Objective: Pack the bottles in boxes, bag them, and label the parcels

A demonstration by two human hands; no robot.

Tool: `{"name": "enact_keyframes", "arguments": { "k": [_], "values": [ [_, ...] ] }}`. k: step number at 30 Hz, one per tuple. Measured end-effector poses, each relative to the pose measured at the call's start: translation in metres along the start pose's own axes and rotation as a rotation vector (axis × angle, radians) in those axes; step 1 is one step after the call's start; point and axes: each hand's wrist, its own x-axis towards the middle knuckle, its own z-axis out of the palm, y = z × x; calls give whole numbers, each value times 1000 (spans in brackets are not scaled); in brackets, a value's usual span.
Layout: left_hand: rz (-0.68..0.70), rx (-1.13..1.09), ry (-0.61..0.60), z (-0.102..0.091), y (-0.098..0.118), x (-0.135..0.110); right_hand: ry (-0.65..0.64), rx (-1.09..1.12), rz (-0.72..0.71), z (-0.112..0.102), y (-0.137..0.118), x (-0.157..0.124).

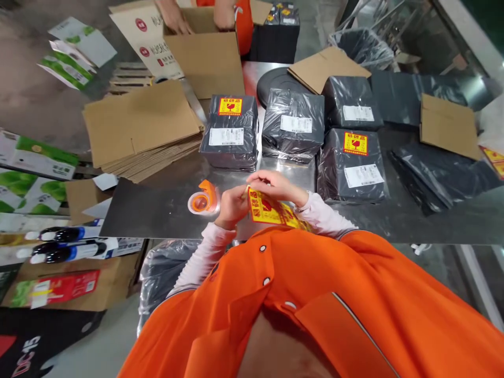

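Observation:
My left hand (pixel 232 206) and my right hand (pixel 277 186) are close together above the near edge of the steel table (pixel 157 207). Both grip a yellow and red sticker sheet (pixel 271 211); the left holds its left edge, the right pinches its top corner. An orange tape dispenser (pixel 203 198) with clear tape lies just left of my left hand. Beyond my hands sit several black-wrapped parcels: one with a yellow sticker (pixel 230 131), one with only a white label (pixel 293 126), another stickered one (pixel 352 165).
A stack of flat cardboard (pixel 139 126) lies at the left. Another person's hands (pixel 175 18) reach into an open carton (pixel 208 55) at the far side. Black bags (pixel 429 168) and a cardboard piece (pixel 449 126) are on the right. Boxes and bottles (pixel 66 251) fill the floor at left.

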Motion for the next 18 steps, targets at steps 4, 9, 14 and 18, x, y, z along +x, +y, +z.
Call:
{"name": "enact_keyframes", "arguments": {
  "k": [4,9,14,18],
  "values": [
    [16,13,-52,1,-5,2,-123,133,107,-3,8,0],
    [-69,-86,-105,0,-5,5,-45,10,80,-10,5,2],
    [-101,-168,-105,-2,-2,9,54,-101,20,-6,2,-1],
    [-145,-171,-43,-2,-4,10,193,-230,-56,8,10,-8]
  ]
}}
